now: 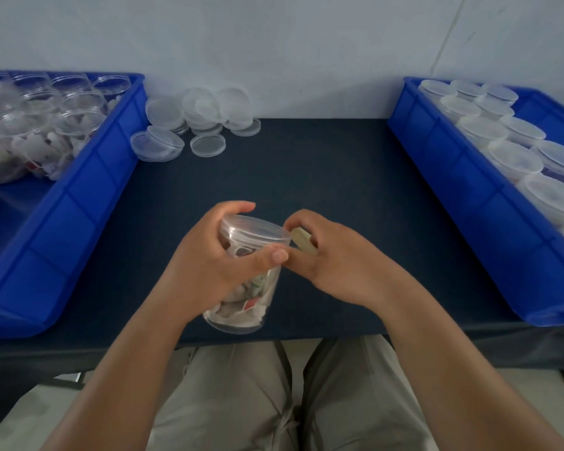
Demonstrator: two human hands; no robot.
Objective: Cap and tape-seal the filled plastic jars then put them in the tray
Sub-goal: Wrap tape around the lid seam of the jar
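Beige trousers (228,395), my left hand (209,265) gripping the capped, filled jar (241,307) at the bench (306,164) front, my right hand (336,265) pinching tan tape (303,240) at its lid (258,227), blue trays (463,203) either side.

The jar (238,315) was clear, smooth, glossy plastic, its cap (258,227) a cloudier translucent plastic, same as the loose lids (202,107) and the capped jars (515,154); the contents looked like white paper or cloth sachets, couldn't tell which. The left tray (79,190) and right tray (463,190) were blue moulded plastic with a slight sheen, and the table top (323,170) was dark, matt, finely textured, cloth-like. The tape roll (302,240) looked pale beige and dull; the trousers (235,402) were beige woven cloth and the wall (290,43) matt paint.
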